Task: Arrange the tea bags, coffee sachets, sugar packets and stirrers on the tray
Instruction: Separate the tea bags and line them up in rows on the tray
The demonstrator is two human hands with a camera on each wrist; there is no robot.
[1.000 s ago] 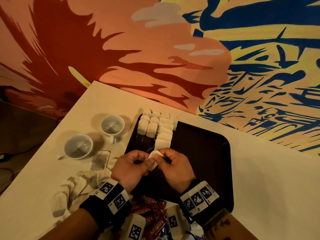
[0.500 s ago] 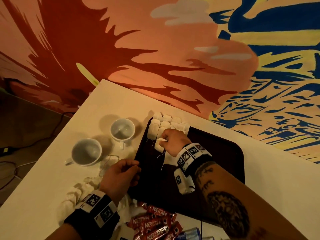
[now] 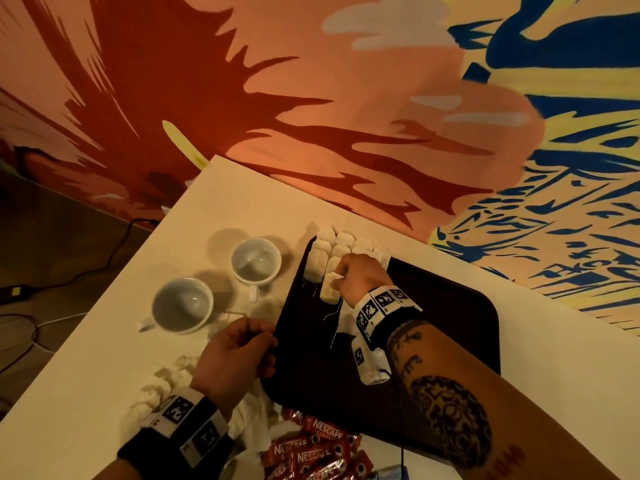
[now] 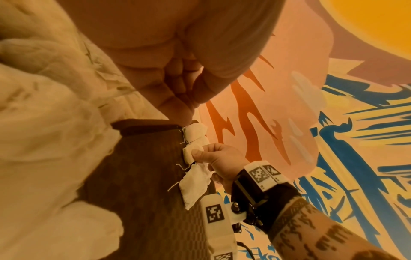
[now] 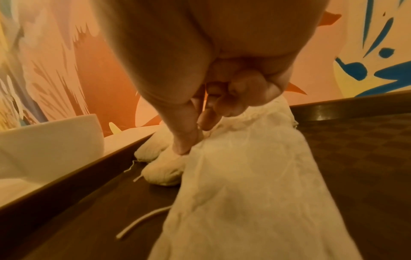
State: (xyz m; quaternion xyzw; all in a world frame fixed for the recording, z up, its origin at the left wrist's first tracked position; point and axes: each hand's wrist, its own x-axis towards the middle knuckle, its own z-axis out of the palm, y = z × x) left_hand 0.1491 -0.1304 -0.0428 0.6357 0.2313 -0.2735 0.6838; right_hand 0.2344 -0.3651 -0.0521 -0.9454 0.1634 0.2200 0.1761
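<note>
Lying in rows on the tray (image 3: 450,327), tea bags (image 3: 323,261) meet right-hand fingers (image 3: 337,271) pinching one.

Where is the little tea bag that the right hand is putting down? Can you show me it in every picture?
Head: the tea bag sits under the right hand, near the tray's far left corner.
Left wrist: same tea bag, picture centre, at the right hand's thumb.
Right wrist: tea bag just below the fingertips.
Shared landmark: the dark tray, seen in all three.
</note>
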